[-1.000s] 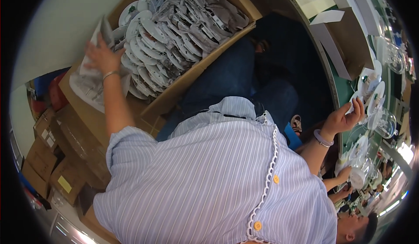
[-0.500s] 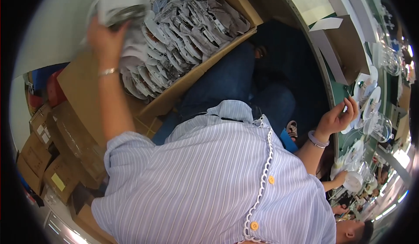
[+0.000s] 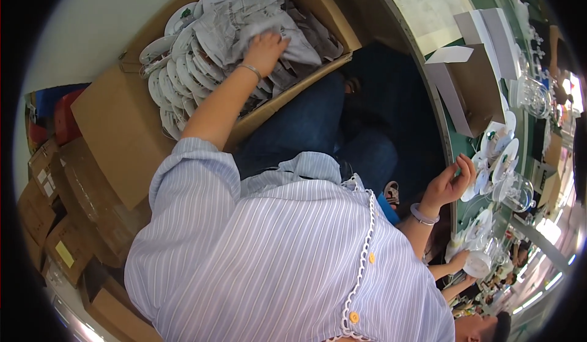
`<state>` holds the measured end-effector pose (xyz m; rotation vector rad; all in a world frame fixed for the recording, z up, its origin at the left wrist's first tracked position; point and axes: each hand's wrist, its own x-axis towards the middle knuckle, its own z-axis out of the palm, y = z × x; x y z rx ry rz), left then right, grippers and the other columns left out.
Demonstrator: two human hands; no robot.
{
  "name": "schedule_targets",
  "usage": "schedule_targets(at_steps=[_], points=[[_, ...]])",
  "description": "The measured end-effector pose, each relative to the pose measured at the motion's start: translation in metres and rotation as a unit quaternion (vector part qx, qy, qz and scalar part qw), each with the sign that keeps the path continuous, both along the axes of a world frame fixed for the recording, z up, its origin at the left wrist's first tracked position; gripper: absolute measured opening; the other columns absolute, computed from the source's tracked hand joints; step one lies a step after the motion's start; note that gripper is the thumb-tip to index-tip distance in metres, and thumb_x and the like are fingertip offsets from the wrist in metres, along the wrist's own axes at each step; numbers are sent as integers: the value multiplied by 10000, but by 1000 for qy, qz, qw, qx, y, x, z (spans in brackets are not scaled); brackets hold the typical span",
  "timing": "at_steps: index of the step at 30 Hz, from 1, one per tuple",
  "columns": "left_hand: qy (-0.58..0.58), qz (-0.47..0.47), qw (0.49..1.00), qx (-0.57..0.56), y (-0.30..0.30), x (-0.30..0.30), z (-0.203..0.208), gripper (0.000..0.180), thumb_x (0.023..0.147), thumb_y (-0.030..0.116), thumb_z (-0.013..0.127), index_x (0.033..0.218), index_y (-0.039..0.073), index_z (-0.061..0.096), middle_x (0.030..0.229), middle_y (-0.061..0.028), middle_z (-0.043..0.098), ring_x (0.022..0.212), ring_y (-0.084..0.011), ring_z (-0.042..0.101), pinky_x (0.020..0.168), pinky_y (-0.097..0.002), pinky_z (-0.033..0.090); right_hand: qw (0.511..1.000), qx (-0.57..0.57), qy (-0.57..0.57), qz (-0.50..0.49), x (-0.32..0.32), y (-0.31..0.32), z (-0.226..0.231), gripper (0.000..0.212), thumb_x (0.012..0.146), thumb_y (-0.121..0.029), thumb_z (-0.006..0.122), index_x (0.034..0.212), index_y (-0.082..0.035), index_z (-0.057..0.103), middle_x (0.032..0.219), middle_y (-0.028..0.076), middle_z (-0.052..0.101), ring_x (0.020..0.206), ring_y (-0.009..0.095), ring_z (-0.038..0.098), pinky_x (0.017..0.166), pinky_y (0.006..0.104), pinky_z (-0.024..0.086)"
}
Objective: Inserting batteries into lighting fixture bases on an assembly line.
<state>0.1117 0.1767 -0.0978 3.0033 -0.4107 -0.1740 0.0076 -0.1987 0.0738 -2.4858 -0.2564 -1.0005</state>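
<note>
Beside a pale wall [image 3: 110, 24], toward the right edge of the carton [image 3: 306, 80], lies a grey sheet [image 3: 229, 21], probably light, soft and best pinched by its border, left hand [image 3: 266, 53] spread on it, right hand [image 3: 450, 183] well apart, half-open.

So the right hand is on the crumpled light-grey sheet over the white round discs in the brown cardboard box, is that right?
Not quite: the head view shows it's the left hand on the crumpled light-grey sheet, over the white round discs in the brown cardboard box.
</note>
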Motion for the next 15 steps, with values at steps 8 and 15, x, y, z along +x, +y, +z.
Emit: schedule_targets(at_steps=[8, 15], points=[[363, 74, 713, -595, 16, -44, 92, 347, 783, 126, 550, 1112, 35, 489, 1180, -97, 456, 1032, -161, 479, 835, -270, 396, 999, 25, 15, 28, 17, 18, -4, 156, 739, 97, 446, 830, -2, 525, 891, 118, 527, 794, 222, 505, 705, 275, 403], [-228, 352, 892, -171, 99, 2, 19, 609, 690, 269, 639, 1208, 66, 391, 1252, -169, 363, 1157, -262, 354, 925, -399, 302, 995, 49, 38, 71, 18, 38, -4, 199, 665, 139, 445, 775, -9, 523, 849, 120, 536, 782, 247, 501, 709, 295, 398]])
